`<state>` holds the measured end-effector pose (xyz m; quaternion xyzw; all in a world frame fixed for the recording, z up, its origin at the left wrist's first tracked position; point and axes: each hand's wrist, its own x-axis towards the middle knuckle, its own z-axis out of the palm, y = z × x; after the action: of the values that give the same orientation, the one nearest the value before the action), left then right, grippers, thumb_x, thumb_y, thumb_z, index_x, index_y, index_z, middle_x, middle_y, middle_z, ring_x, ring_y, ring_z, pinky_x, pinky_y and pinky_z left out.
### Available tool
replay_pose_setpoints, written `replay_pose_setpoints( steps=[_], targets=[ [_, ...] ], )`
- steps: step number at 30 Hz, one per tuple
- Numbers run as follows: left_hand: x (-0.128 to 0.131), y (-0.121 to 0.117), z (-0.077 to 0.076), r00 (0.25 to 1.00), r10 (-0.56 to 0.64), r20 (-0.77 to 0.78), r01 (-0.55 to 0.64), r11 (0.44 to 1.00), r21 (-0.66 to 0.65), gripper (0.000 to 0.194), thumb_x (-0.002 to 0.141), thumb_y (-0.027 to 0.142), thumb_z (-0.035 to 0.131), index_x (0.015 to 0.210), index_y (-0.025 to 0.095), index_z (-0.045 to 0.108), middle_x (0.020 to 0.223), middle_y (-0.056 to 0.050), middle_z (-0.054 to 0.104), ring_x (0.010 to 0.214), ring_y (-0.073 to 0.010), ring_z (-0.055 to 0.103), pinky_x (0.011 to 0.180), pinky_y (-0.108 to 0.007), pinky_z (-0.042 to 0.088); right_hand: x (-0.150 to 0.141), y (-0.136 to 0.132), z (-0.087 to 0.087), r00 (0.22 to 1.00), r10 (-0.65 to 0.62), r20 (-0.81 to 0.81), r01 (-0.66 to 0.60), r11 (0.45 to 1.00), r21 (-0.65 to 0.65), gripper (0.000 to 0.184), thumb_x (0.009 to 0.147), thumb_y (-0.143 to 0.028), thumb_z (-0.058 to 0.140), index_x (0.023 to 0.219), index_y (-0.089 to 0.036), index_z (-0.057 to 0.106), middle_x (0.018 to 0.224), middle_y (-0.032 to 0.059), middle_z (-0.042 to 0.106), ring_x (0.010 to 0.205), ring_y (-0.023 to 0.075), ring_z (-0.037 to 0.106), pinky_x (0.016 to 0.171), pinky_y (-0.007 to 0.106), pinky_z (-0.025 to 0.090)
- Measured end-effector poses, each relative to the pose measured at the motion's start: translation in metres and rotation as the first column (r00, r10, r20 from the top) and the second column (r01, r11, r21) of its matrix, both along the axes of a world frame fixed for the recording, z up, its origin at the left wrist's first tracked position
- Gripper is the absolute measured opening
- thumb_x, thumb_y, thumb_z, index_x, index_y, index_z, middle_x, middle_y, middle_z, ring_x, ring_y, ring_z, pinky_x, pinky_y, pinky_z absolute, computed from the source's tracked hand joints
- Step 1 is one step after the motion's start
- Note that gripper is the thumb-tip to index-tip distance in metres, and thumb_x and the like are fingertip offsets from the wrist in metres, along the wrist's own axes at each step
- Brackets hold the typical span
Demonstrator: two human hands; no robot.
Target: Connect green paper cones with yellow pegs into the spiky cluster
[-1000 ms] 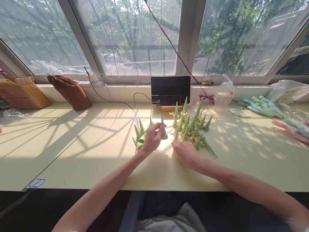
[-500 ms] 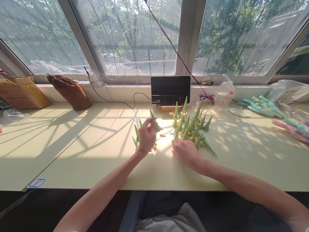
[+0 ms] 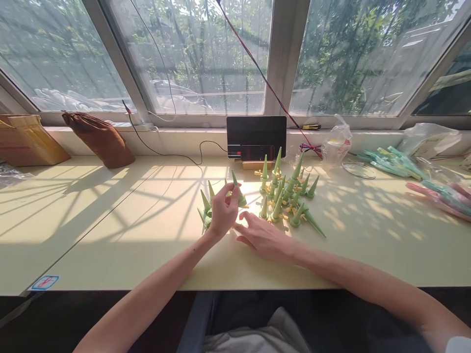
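My left hand [image 3: 223, 211] pinches a green cone-shaped piece [image 3: 235, 178] upright near its tip, just above the table. Left of that hand, several similar green cones [image 3: 206, 201] stand or lean, partly hidden by it. My right hand [image 3: 259, 235] is low over the table beside the left one, its fingers apart and nothing visible in them. Beyond the right hand stands a group of green cones [image 3: 278, 208] with small yellow pegs [image 3: 258, 173] at their sides. One long cone [image 3: 314, 225] lies tilted at the group's right edge.
A black tablet [image 3: 256, 132] leans on a small stand with a phone [image 3: 257, 152] before it. A brown drawstring bag [image 3: 99, 139] and a cardboard box [image 3: 31, 139] are at back left. Plastic-wrapped green pieces [image 3: 395, 162] lie at back right. Cables run along the windowsill.
My right hand has left the cone group and moved left towards my left hand, its fingers now apart. My left hand still holds the cone, which is slightly lower and more upright.
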<state>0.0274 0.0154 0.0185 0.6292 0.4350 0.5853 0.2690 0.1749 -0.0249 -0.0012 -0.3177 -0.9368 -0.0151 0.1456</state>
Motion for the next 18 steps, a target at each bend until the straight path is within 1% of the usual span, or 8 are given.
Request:
replay_pose_setpoints(
  steps=[3,6,10,15,18],
  targets=[
    [0.0004,0.0009,-0.0024,1.0,0.01,-0.025,-0.009,1.0,0.01,0.029,0.094,0.042,0.052,0.099,0.017,0.065,0.075,-0.002,0.06,0.053,-0.0094,0.058,0.049,-0.02,0.052,-0.0004,0.0016,-0.0017,1.0,-0.003,0.002,0.003,0.999,-0.04,0.027,0.102,-0.031,0.039,0.122,-0.017,0.05,0.109,0.0122,0.048,0.091,0.0212,0.048,0.075,0.034,0.046],
    [0.0005,0.0015,-0.0041,0.999,0.01,-0.04,-0.009,1.0,0.025,0.03,0.094,0.043,0.052,0.098,0.017,0.065,0.075,-0.001,0.059,0.053,-0.009,0.057,0.049,-0.02,0.051,0.0005,0.0019,-0.0022,1.0,0.0,0.001,0.0,0.999,-0.051,0.026,0.102,-0.032,0.04,0.119,-0.016,0.052,0.108,0.0119,0.047,0.092,0.021,0.048,0.075,0.033,0.046],
    [-0.0001,0.0009,-0.0039,0.999,0.008,-0.044,-0.007,0.999,0.035,0.029,0.094,0.044,0.052,0.095,0.018,0.065,0.071,0.0,0.056,0.052,-0.0088,0.056,0.049,-0.021,0.05,0.0022,-0.0002,-0.0006,1.0,0.012,-0.021,-0.013,0.999,-0.046,0.025,0.102,-0.032,0.04,0.116,-0.016,0.054,0.107,0.011,0.047,0.087,0.019,0.048,0.07,0.03,0.044],
    [-0.0012,0.0006,-0.0017,0.999,0.008,-0.046,-0.006,1.0,0.026,0.028,0.094,0.042,0.052,0.096,0.018,0.065,0.073,-0.001,0.058,0.056,-0.0108,0.061,0.05,-0.021,0.051,0.0031,-0.0002,-0.0026,0.997,0.025,-0.074,-0.026,1.0,-0.004,0.023,0.102,-0.029,0.039,0.1,-0.015,0.058,0.1,0.0092,0.05,0.081,0.0166,0.047,0.065,0.028,0.04],
    [-0.0013,0.0007,-0.0013,0.999,0.012,-0.05,-0.01,0.999,0.03,0.027,0.095,0.041,0.051,0.096,0.017,0.065,0.074,-0.001,0.059,0.057,-0.0113,0.062,0.049,-0.021,0.05,0.0033,0.0017,-0.005,0.995,0.001,-0.096,0.0,1.0,0.01,0.021,0.101,-0.025,0.041,0.093,-0.015,0.058,0.097,0.0085,0.051,0.074,0.0148,0.045,0.061,0.027,0.037]
  ],
)
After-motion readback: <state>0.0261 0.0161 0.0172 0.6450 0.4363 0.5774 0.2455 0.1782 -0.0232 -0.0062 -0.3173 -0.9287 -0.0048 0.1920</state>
